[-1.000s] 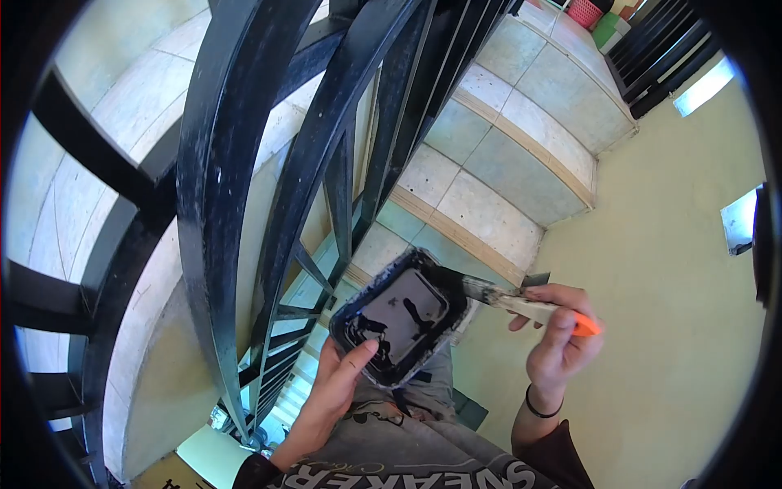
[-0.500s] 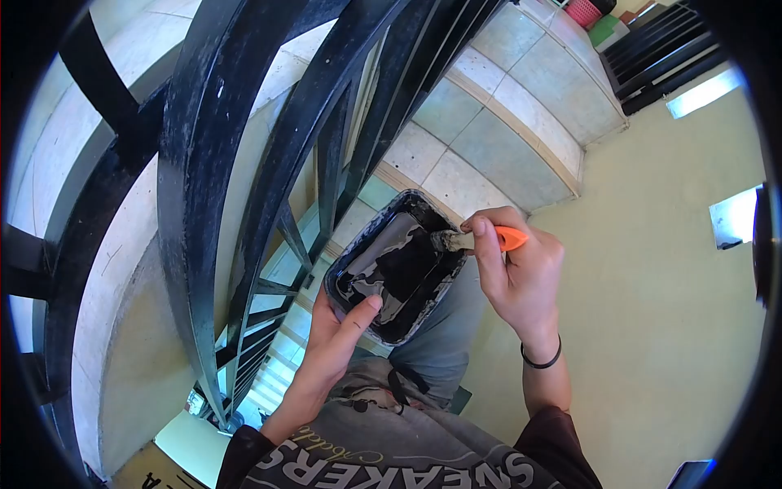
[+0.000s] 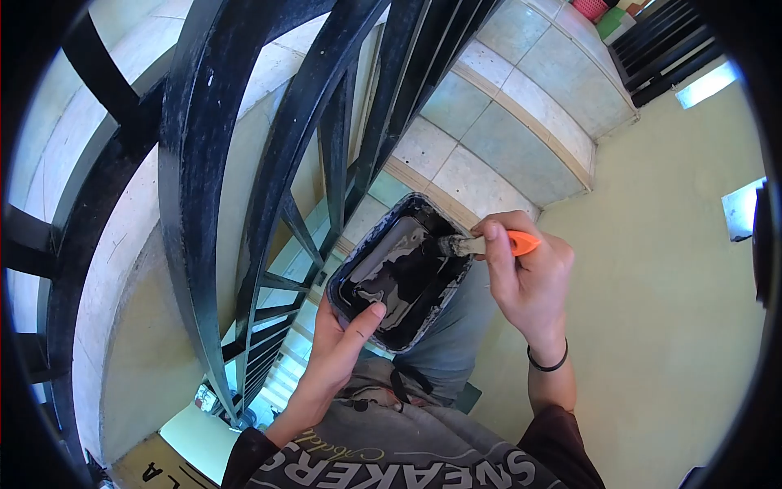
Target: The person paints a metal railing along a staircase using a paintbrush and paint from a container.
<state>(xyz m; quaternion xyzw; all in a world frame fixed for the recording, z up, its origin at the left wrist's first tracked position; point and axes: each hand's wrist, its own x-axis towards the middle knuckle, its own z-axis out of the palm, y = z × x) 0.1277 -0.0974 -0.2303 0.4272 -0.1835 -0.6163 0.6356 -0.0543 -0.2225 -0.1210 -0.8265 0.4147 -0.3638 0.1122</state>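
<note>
In the head view, the left hand (image 3: 349, 342) reaches up from the lower left, its thumb over the near rim of the black tray (image 3: 397, 269), gripping it. The right hand (image 3: 525, 273) comes from the lower right, wrist bent, fingers and thumb pinching the orange-tipped brush (image 3: 481, 245), whose bristles are inside the tray near its right edge. The shirt (image 3: 407, 448) reads "SNEAKERS", upside down. The railing (image 3: 204, 171) stands left of the tray; the steps (image 3: 489, 138) lie beyond, and open space separates the right hand from the wall (image 3: 660, 285).
</note>
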